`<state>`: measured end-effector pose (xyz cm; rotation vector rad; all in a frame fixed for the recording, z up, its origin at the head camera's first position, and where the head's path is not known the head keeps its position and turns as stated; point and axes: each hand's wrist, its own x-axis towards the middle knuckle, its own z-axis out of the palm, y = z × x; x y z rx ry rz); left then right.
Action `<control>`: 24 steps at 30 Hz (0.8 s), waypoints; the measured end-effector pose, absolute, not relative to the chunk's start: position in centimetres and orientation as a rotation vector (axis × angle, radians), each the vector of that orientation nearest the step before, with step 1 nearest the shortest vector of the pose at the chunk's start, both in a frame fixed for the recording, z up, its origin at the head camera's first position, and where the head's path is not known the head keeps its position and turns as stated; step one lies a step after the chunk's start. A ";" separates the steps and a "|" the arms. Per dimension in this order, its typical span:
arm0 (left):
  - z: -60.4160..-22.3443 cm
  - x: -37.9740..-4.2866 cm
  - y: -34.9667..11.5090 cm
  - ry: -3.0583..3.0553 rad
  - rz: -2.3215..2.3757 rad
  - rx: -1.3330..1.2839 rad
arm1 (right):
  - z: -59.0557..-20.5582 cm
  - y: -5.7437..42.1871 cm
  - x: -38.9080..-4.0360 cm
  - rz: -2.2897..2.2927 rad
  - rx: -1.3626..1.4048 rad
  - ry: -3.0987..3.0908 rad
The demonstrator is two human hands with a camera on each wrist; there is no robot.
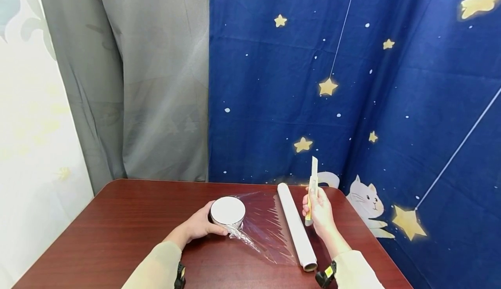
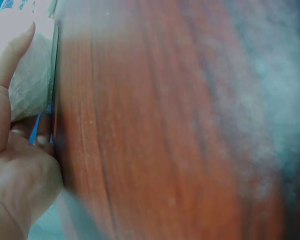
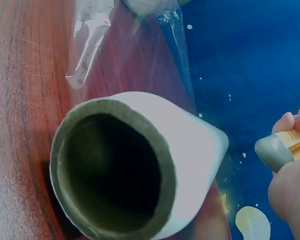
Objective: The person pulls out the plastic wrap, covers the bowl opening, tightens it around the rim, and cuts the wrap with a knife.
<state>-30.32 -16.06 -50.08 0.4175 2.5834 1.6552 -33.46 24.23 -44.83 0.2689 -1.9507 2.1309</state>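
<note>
My left hand (image 1: pixel 198 225) grips a round white-topped container (image 1: pixel 228 210) on the table, thumb at the near side and fingers round the far side. Clear cling film (image 1: pixel 270 223) stretches from the container to a long white film roll (image 1: pixel 296 226), bunched into a crumpled strand by the thumb. To the right of the roll, my right hand (image 1: pixel 323 214) holds a yellow and white utility knife (image 1: pixel 313 183) upright, its long blade pointing up. In the right wrist view, the knife's grey butt end (image 3: pixel 272 152) sticks out of the fist, beside the roll's hollow end (image 3: pixel 195 160).
The dark red wooden table (image 1: pixel 156 202) has rounded far corners. Behind it hang a grey curtain (image 1: pixel 164 84) and a blue star-patterned curtain (image 1: pixel 270 84). Black bands with small devices (image 1: pixel 326 275) sit on both wrists.
</note>
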 end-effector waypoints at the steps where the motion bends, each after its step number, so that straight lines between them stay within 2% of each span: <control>1: -50.1 -30.3 -16.1 2.585 1.651 0.418 | -44.8 24.3 -33.4 2.127 0.258 -1.955; 24: -50.0 -30.4 -15.9 2.640 1.607 0.418 | -45.6 24.7 -33.3 2.048 0.196 -2.060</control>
